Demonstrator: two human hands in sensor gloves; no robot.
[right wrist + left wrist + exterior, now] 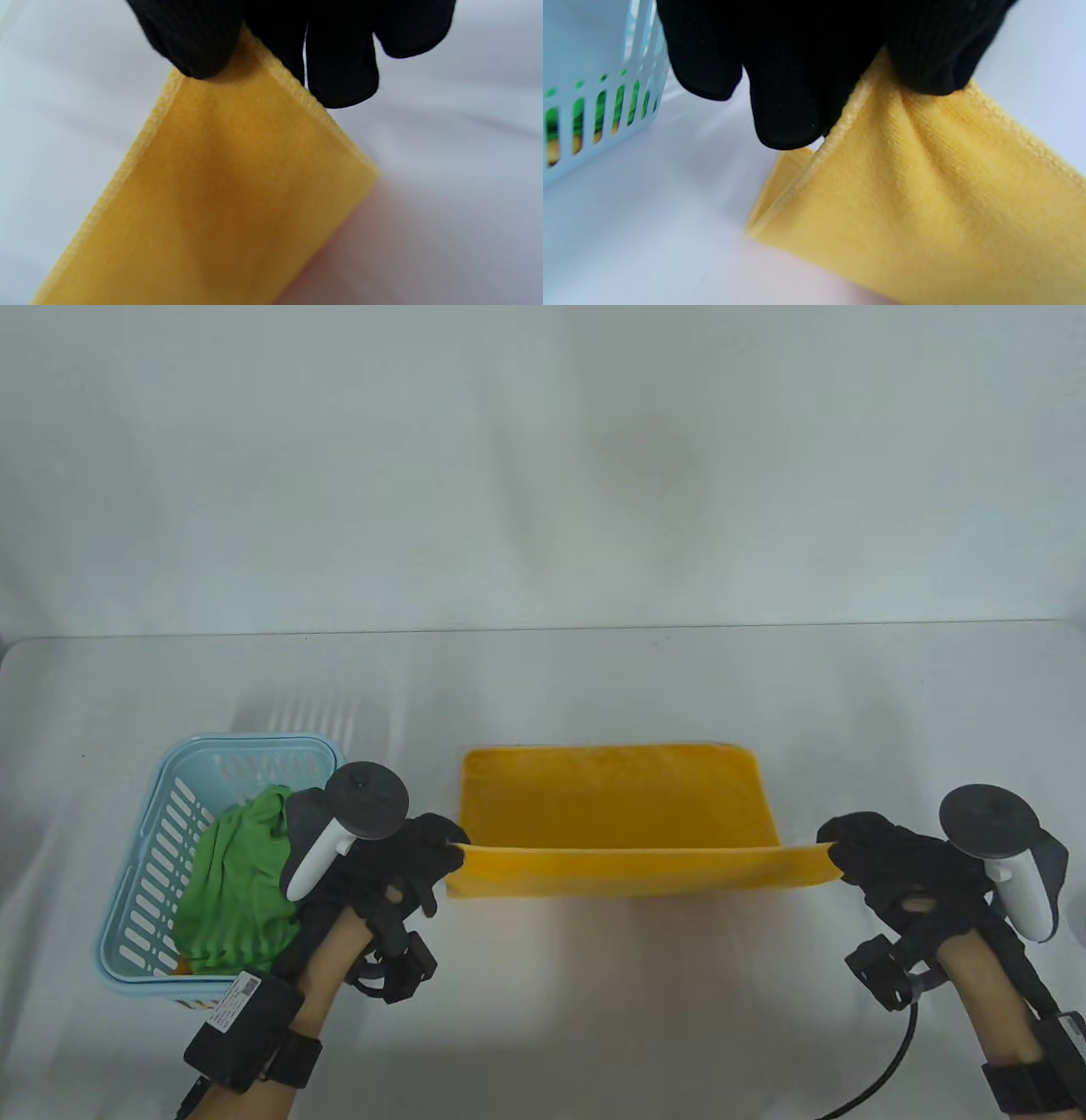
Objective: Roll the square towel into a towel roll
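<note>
A yellow square towel [611, 802] lies on the white table in the middle. Its near edge is lifted off the table and pulled taut between both hands. My left hand [437, 848] pinches the near left corner; the left wrist view shows the towel [925, 203] hanging from my black gloved fingertips [789, 114]. My right hand [844, 844] pinches the near right corner; the right wrist view shows the towel [225, 203] held between the fingertips [199, 46]. The far part of the towel rests flat on the table.
A light blue slotted basket [148, 848] stands left of the towel, beside my left hand, with a crumpled green cloth [237, 891] in it. The basket wall also shows in the left wrist view [598, 110]. The table's far edge [543, 629] meets a white wall.
</note>
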